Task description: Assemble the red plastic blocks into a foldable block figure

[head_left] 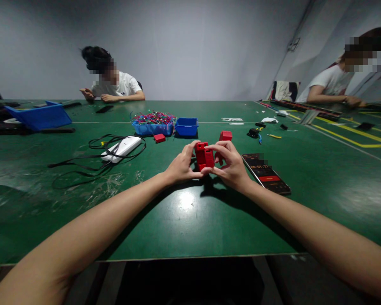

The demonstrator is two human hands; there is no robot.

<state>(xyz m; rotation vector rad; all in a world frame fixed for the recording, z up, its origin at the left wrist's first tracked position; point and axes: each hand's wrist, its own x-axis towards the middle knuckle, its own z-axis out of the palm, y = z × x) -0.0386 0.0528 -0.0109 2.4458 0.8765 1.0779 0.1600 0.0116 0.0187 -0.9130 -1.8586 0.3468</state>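
Observation:
In front of me, above the green table, my left hand grips a red plastic housing between thumb and fingers. My right hand pinches a smaller red plastic piece with a dark slot near its top. The two red parts are pressed against each other or overlap; I cannot tell whether they are joined. Just behind my right hand stands another red block. A further red block lies farther left, near the blue bins.
A blue bin of coloured wires stands beside another blue bin. Left are a white power strip with black cords and a tilted blue bin. A phone lies right, small tools beyond. Two people sit across the table.

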